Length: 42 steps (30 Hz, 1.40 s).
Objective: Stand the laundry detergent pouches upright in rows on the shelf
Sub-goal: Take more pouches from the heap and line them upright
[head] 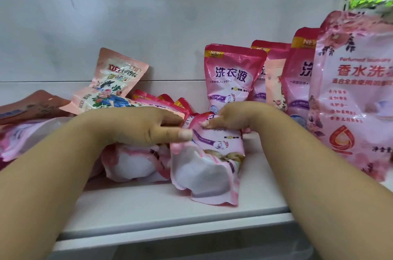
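Several pink detergent pouches lie on the white shelf (170, 206). One pink pouch (210, 162) lies flat in the middle, its white bottom toward me; my right hand (231, 117) grips its top end. My left hand (146, 125) rests with straight fingers on a pile of fallen pouches (131, 162), its thumb touching the held pouch. Behind, one pink pouch (231, 77) stands upright, with more standing pouches (297, 77) to its right. A peach floral pouch (112, 85) leans tilted at the back left.
A large pale-pink pouch (357, 98) stands close at the right, partly cut off by the frame. More fallen pouches (27, 123) lie at the far left. The white back panel (148, 15) rises behind. The shelf's front edge (170, 230) runs below my forearms.
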### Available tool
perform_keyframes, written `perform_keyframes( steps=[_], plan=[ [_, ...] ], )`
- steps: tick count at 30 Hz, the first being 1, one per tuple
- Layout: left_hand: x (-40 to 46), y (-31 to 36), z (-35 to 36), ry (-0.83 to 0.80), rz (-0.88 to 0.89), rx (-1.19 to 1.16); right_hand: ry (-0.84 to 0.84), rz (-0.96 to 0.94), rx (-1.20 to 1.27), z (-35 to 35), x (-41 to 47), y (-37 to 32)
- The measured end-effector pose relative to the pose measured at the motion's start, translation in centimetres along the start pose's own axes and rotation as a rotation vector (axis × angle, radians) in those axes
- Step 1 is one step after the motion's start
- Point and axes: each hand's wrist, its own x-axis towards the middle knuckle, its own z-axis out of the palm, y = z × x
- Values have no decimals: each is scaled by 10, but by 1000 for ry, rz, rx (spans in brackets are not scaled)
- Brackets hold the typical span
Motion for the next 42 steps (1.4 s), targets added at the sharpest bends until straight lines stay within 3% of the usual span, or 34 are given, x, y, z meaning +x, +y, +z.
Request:
perform_keyframes(
  steps=[4,7,9,13,16,21,25,27,32,36,39,42],
  plan=[
    [-3,11,4,138,-88,-208,173,-88,231,-7,-2,-1],
    [-1,18,3,301,-123,-193,390,-198,507,-9,-3,-10],
    [0,18,1,311,-115,-200,557,-332,622,-11,-3,-15],
    [-3,20,3,355,-7,-395,874,-560,587,-15,-19,-32],
    [-1,18,4,414,28,-519,858,-741,552,-13,-32,-41],
    [-1,18,3,352,65,-698,629,-527,785,-17,-31,-34],
    [-2,19,1,297,108,-881,323,-431,1290,-23,-20,-26],
    [-4,22,-1,356,106,-993,278,-418,1376,-26,-16,-25],
    [-3,19,-5,524,163,-926,460,-465,1499,-23,-12,-27],
    [0,21,-7,519,142,-1018,639,-450,1734,-25,-10,-26],
    [0,22,-5,471,139,-1034,714,-379,1623,-23,-6,-26],
    [0,17,-4,485,120,-967,637,-348,1516,-23,-2,-21]
  ],
)
